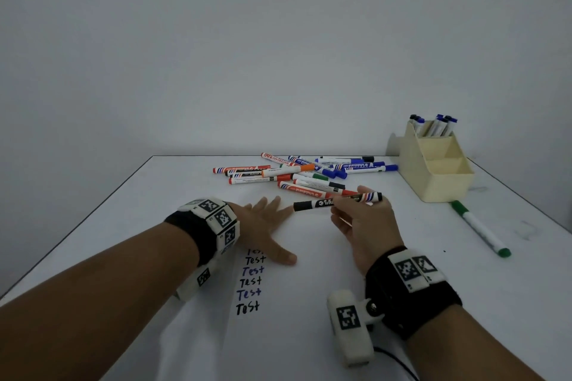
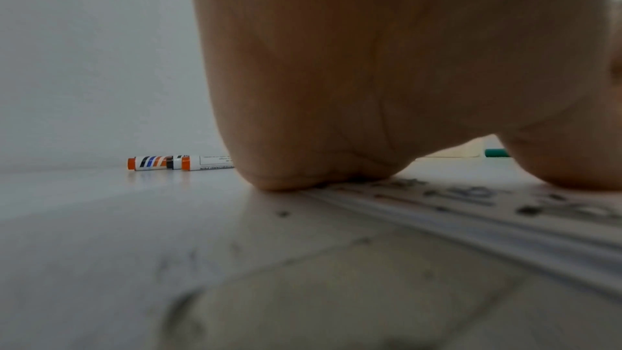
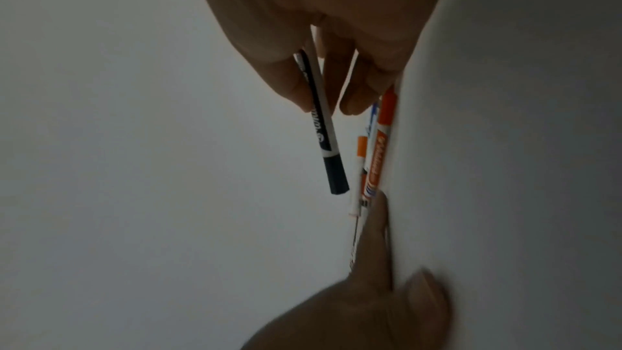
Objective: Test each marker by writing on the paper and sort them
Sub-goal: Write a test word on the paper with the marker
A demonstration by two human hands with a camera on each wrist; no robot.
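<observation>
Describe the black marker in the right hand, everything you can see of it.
The black whiteboard marker has a white barrel, a black label band with white lettering, a black cap still on at its left end and striped markings near the other. The right hand pinches it mid-barrel, roughly level, above the paper, cap pointing toward the left hand.

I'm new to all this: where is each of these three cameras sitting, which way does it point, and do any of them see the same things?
Head: worn on the head, looking forward and down at the table; shows both forearms, the left hand flat on the paper, the right hand holding a black marker.
Left wrist: low by the table, looking along the left hand; palm fills it.
Right wrist: looks along the right hand; fingers grip the black marker.
Shared: head and right wrist views both show that marker.
</observation>
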